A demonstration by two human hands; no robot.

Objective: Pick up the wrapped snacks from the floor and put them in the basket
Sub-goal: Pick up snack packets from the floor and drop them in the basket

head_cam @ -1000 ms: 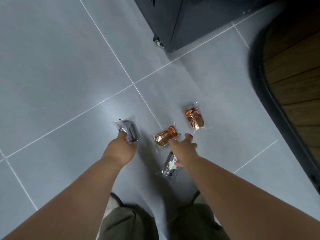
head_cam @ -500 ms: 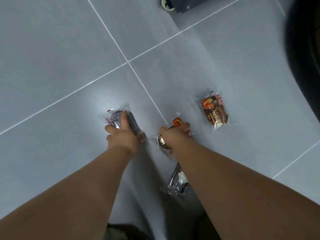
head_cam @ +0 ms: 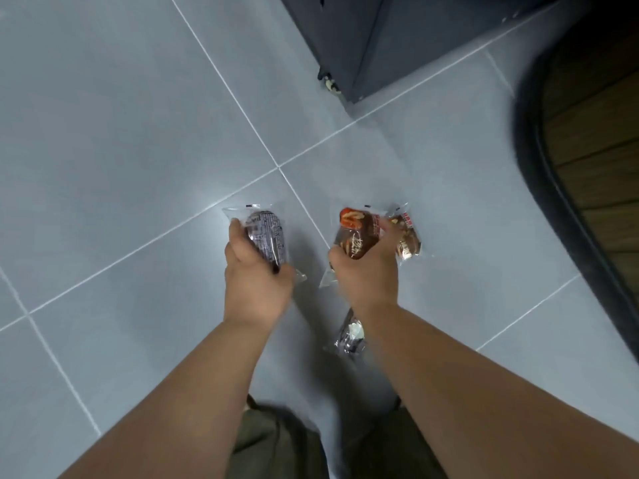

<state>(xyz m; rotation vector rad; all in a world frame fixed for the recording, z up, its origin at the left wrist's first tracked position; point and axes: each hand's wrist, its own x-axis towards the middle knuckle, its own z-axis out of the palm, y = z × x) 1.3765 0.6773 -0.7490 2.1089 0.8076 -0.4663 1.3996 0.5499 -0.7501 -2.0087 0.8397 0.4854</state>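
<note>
Left hand (head_cam: 257, 285) curls round the purple snack (head_cam: 268, 236). Right hand (head_cam: 366, 271) clamps the brown snack (head_cam: 356, 236); a silver snack (head_cam: 349, 337) lies on the floor (head_cam: 138, 133) under its wrist, a second brown snack (head_cam: 409, 243) just beside that hand.

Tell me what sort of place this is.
Likely an indoor room, home or office: grey tiled floor, a dark cabinet on a caster wheel, and a black-rimmed wooden surface at the right.
</note>
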